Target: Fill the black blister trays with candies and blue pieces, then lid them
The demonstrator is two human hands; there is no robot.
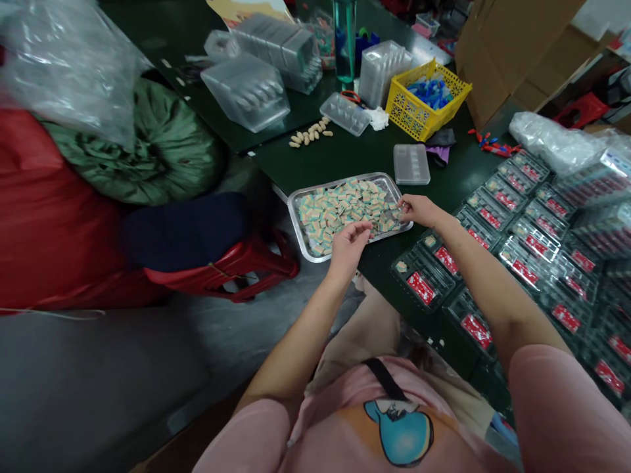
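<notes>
A shallow metal tray (296, 226) on the dark green table is filled with small flat pieces (340, 207) in cream, orange and teal. My left hand (351, 246) hovers over the tray's near edge, its thumb and fingers pinched together. Anything between those fingertips is too small to name. At the tray's right rim my right hand (419, 209) has its fingers bent and closed by the pieces, with its grip hidden. Clear plastic blister trays (424, 269) with red-and-white cards lie to the right, and two near ones hold a cream piece in a corner.
Behind the tray are a clear lidded box (411, 164), peanuts (310, 135), a compartment tray (345, 113) and a yellow basket (428, 98) of blue parts. Stacked clear containers (246, 92) and a tall bottle (344, 46) stand farther back. A red stool (231, 266) is left.
</notes>
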